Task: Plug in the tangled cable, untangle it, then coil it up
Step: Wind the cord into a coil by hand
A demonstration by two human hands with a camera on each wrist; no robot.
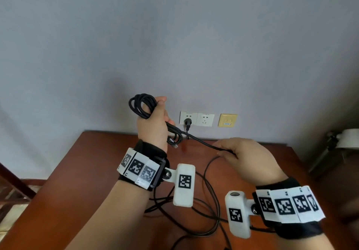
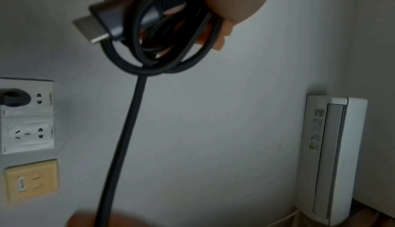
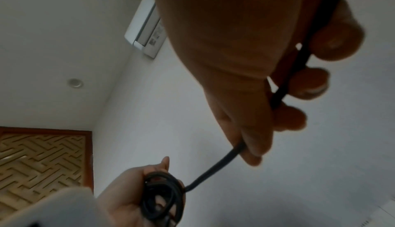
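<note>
My left hand (image 1: 155,122) is raised in front of the wall and grips a bundle of coiled black cable (image 1: 140,106); loops stick out above and below the fist. In the left wrist view the coil (image 2: 162,45) hangs from my fingers with a flat metal connector (image 2: 94,26) poking out. One strand (image 1: 202,143) runs from the coil to my right hand (image 1: 242,160), whose fingers curl round the cable (image 3: 286,85). The plug (image 1: 188,122) sits in the left wall socket (image 1: 187,117). Loose cable (image 1: 209,201) lies on the wooden table (image 1: 97,162).
A second white socket (image 1: 205,120) and a yellow wall plate (image 1: 227,120) sit to the right of the plug. A white air conditioner (image 2: 329,156) hangs on the wall. A chair (image 1: 13,187) stands left of the table, a white lamp (image 1: 347,139) at far right.
</note>
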